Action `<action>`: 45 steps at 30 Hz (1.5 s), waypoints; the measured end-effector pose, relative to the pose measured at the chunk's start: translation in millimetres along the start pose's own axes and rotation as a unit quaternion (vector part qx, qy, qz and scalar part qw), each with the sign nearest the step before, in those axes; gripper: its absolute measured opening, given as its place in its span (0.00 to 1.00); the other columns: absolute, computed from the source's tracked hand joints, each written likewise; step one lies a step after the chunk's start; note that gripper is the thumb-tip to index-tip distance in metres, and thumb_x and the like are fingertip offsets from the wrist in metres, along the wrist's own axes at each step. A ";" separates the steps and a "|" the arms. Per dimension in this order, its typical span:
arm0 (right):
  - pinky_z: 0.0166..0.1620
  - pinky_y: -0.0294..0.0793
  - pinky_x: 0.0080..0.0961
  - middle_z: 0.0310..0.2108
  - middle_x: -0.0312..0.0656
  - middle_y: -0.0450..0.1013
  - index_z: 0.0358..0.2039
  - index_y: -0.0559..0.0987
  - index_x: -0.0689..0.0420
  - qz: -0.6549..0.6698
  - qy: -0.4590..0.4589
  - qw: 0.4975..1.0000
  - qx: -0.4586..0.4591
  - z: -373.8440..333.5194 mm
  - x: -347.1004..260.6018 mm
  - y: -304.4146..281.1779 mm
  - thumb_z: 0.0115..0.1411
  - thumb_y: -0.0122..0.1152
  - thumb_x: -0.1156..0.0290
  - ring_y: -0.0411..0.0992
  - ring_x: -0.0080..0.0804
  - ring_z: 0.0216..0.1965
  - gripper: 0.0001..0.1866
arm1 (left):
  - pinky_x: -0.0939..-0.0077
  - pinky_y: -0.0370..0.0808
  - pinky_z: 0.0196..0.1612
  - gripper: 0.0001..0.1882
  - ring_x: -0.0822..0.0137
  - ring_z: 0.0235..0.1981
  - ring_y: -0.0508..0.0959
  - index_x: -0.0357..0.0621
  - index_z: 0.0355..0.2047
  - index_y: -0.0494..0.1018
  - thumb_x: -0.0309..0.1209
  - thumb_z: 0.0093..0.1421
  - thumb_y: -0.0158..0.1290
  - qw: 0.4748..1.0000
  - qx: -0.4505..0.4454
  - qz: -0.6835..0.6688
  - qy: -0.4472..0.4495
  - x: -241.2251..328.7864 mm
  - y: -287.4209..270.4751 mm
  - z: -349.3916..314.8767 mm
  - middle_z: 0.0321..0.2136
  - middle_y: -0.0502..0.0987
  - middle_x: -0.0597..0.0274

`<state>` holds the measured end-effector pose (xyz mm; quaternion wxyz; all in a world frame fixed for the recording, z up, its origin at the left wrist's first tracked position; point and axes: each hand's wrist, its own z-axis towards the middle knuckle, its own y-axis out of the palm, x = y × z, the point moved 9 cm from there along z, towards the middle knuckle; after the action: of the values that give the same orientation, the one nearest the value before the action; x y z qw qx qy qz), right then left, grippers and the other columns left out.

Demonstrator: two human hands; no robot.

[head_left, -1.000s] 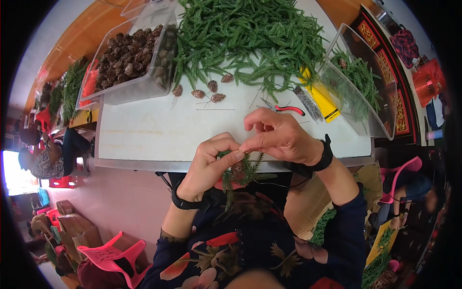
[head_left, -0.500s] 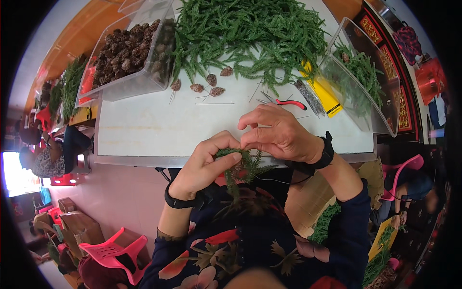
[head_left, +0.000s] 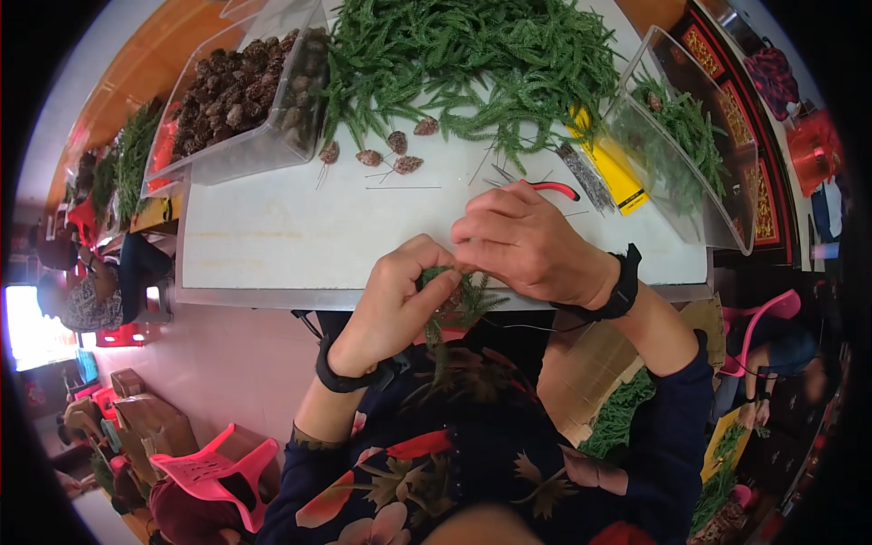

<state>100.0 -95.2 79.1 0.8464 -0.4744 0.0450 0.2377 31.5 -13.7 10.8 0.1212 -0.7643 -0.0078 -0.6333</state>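
Just off the table's front edge, my left hand (head_left: 400, 300) is closed around a green artificial pine sprig (head_left: 472, 304), with a brown pinecone (head_left: 447, 302) partly covered by the thumb. My right hand (head_left: 536, 250) is closed against the sprig's upper end, its fingertips meeting those of the left. What the right fingers pinch is hidden. A thin wire (head_left: 522, 326) runs from the sprig to the right, below the right wrist. Beyond the right hand lie red-handled pliers (head_left: 556, 188).
Several loose wired pinecones (head_left: 408, 164) lie on the white table (head_left: 263, 245), near a heap of green sprigs (head_left: 490, 73). A clear bin of pinecones (head_left: 232, 100) stands left, another clear bin (head_left: 727, 204) with sprigs right. Thin wires (head_left: 581, 173) lie on a yellow packet (head_left: 618, 177).
The right hand's fingers have curled in more over the sprig's top and the hand has turned, its back now facing up. The left hand keeps its hold on the sprig.
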 end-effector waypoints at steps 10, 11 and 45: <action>0.39 0.68 0.32 0.33 0.38 0.74 0.35 0.78 0.55 0.043 0.259 0.965 -0.010 -18.3 30.8 18.2 0.53 0.65 0.73 0.72 0.36 0.39 0.08 | 0.68 0.68 0.32 0.05 0.58 0.29 0.72 0.34 0.33 0.74 0.21 0.54 0.55 0.907 0.214 0.318 0.176 39.0 0.8 -6.7 0.28 0.71 0.54; 0.39 0.68 0.32 0.31 0.39 0.74 0.36 0.78 0.56 0.087 0.284 0.955 -0.003 -22.1 36.1 20.0 0.54 0.65 0.74 0.73 0.36 0.37 0.09 | 0.69 0.67 0.32 0.04 0.62 0.29 0.71 0.34 0.32 0.74 0.21 0.55 0.55 0.894 0.231 0.336 0.188 41.9 0.4 -8.1 0.27 0.71 0.56; 0.46 0.68 0.32 0.39 0.33 0.69 0.30 0.79 0.52 -0.253 -0.162 0.953 -0.029 15.3 -14.8 13.9 0.53 0.60 0.68 0.68 0.28 0.37 0.05 | 0.77 0.68 0.27 0.07 0.73 0.25 0.72 0.38 0.33 0.79 0.23 0.53 0.58 0.970 0.241 -0.023 0.017 -16.0 -28.5 -3.6 0.22 0.71 0.62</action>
<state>78.4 -81.8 81.0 0.8605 -0.4497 -0.2213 0.0908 20.1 15.6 0.9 0.2873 -0.7014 -0.1753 -0.6283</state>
